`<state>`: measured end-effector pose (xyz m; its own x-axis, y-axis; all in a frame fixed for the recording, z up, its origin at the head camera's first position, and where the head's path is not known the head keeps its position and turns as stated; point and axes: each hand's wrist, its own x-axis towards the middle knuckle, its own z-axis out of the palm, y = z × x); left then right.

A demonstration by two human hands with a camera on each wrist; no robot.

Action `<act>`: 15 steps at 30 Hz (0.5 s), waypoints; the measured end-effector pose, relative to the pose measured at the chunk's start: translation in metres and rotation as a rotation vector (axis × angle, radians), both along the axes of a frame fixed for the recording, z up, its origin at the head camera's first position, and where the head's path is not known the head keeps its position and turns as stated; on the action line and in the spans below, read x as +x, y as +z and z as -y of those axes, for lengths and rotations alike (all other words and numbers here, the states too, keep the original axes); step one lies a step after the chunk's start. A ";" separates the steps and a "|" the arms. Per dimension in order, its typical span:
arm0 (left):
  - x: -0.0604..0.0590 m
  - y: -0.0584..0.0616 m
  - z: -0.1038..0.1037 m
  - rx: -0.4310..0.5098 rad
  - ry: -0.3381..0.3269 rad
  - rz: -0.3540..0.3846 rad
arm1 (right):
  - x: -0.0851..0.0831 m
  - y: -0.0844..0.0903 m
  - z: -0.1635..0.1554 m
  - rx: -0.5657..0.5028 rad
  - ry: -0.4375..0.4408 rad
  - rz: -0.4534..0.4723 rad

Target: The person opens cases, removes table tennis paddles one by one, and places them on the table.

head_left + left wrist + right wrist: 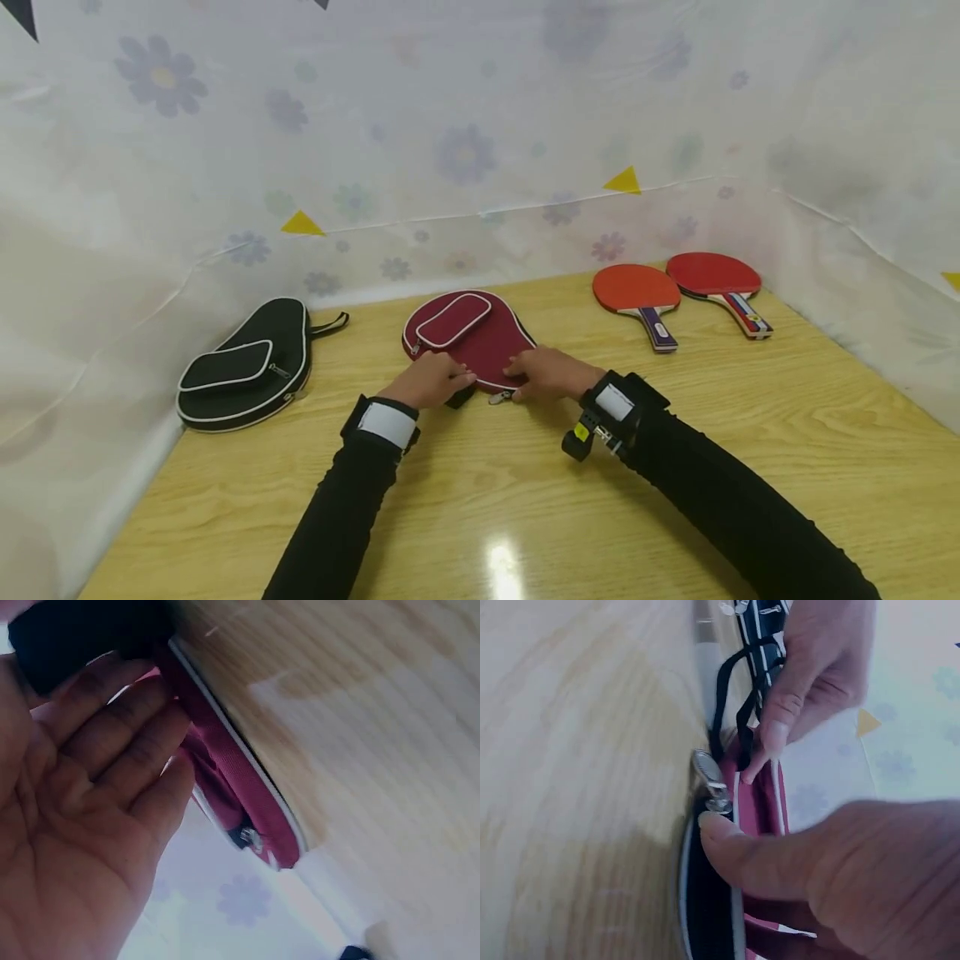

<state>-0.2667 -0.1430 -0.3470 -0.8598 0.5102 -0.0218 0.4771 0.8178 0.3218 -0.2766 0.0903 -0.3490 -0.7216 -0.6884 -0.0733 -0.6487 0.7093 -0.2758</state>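
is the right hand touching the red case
Touching. The right wrist view shows the right hand with its thumb pressed on the red case edge beside the zipper pull.

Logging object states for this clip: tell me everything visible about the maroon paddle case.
The maroon paddle case lies flat on the wooden table, rounded end toward the curtain. It looks like fabric with white piping and a zipped outer pocket on top. Its metal zipper pull sits at the near edge beside a black loop strap. The left hand rests on it; the right hand touches the edge by the pull.
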 end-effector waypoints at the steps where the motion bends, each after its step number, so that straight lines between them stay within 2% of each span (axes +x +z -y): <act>1: -0.002 -0.002 0.004 0.010 -0.005 -0.002 | 0.000 0.001 0.000 0.007 -0.002 0.019; 3: -0.005 -0.006 0.013 0.032 0.004 -0.004 | 0.000 0.002 0.000 0.020 -0.006 0.056; 7: -0.010 -0.011 0.027 0.057 0.026 -0.080 | 0.000 0.004 0.000 0.011 -0.011 0.111; 10: -0.010 -0.011 0.030 0.111 0.042 -0.106 | 0.000 0.001 0.004 -0.014 -0.014 0.064; 12: -0.010 -0.009 0.028 0.141 0.065 -0.099 | 0.001 -0.003 0.007 -0.035 -0.035 0.011; 15: -0.009 -0.006 0.025 0.147 0.124 -0.070 | 0.005 -0.008 0.013 -0.011 -0.063 -0.089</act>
